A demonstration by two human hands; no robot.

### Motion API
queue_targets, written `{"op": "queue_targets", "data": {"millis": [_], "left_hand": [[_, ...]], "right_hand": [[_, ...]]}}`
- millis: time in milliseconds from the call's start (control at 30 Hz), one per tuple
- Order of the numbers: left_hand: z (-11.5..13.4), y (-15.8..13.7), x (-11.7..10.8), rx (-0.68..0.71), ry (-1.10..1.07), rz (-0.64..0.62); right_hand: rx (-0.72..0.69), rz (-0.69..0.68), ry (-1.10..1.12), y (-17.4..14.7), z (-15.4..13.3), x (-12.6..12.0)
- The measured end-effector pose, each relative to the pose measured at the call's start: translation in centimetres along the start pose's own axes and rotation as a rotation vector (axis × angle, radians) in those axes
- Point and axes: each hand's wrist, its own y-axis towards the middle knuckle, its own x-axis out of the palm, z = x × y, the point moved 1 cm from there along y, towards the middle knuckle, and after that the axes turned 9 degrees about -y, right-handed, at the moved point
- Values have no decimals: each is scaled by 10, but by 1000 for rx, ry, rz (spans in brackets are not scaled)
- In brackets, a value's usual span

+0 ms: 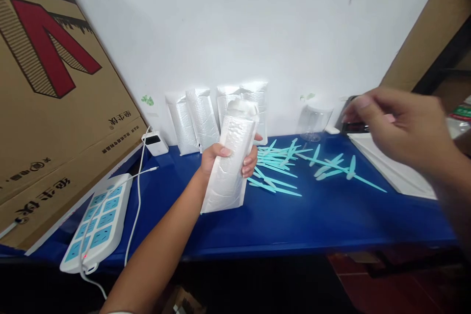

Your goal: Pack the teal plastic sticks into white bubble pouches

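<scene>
My left hand (247,161) is wrapped round a white bubble mailer (230,167), thumb on its front and fingers round its right edge. The mailer stands nearly upright, tilted slightly, with its flap at the top. My right hand (401,122) is raised at the right, apart from the mailer, its fingers curled in and slightly blurred. Whether anything is between those fingers is hidden. Several more bubble mailers (203,117) lean against the wall behind. Right of the held mailer, slender teal pieces with pointed ends (277,157) lie in a loose pile.
On the blue table (294,225) are a white power strip (123,216) with cables, a small white device (156,143), a clear plastic cup (313,125) and a white flat stack (393,169). A large cardboard box (73,122) stands at the left.
</scene>
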Motion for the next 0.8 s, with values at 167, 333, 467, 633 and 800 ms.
{"op": "queue_targets", "data": {"millis": [167, 333, 467, 633, 800], "left_hand": [[-15, 4, 0, -132, -22, -36], [-24, 7, -7, -193, -11, -20], [-30, 8, -15, -276, -27, -18], [-35, 10, -19, -312, -40, -41], [-34, 10, -22, -316, -48, -25]], "right_hand": [[2, -617, 27, -33, 109, 37], [-35, -775, 60, -66, 160, 39], [-167, -748, 115, -75, 171, 36], [-134, -667, 103, -75, 144, 40], [130, -250, -104, -72, 89, 32]]}}
